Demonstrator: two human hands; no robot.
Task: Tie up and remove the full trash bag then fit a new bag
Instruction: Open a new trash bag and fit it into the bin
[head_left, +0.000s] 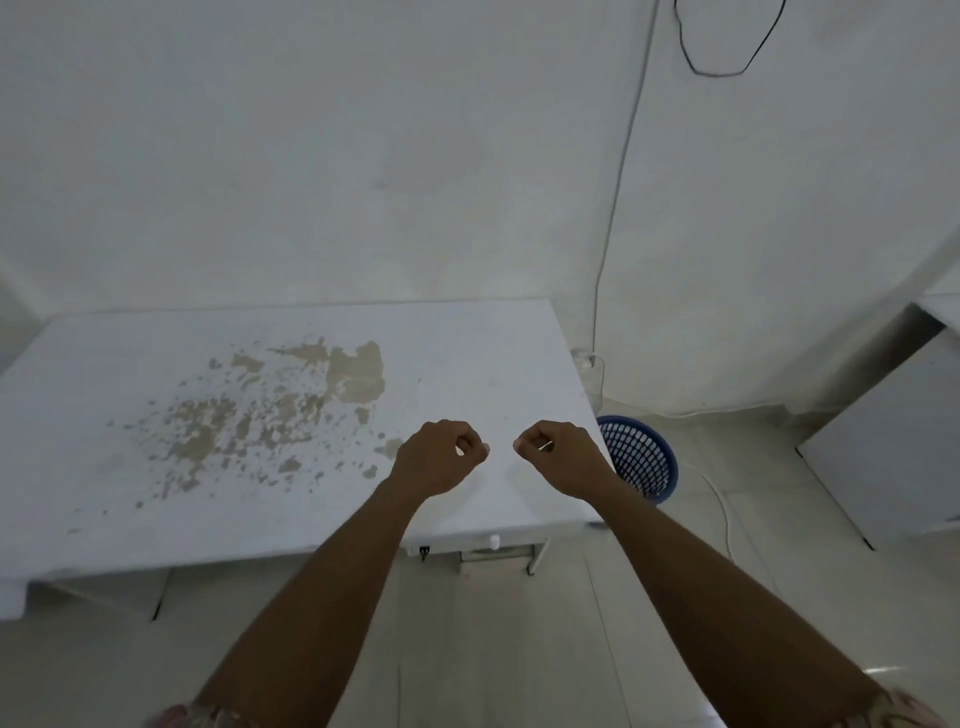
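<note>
The blue basket (644, 457) stands on the floor just right of the bench's (467, 353) near right corner, its near side hidden behind the right forearm. No bag can be made out in it. Both hands hover over the bench's near right part, close together but apart. The left hand (441, 457) is clenched on nothing visible. The right hand's (563, 457) fingers (535, 439) are curled too, with a pale sliver at their tips; whether they grasp it I cannot tell. Brown stains (353, 371) mark the bench further left.

White wall (363, 130), stained white table (467, 353), tiled floor (519, 649)
</note>
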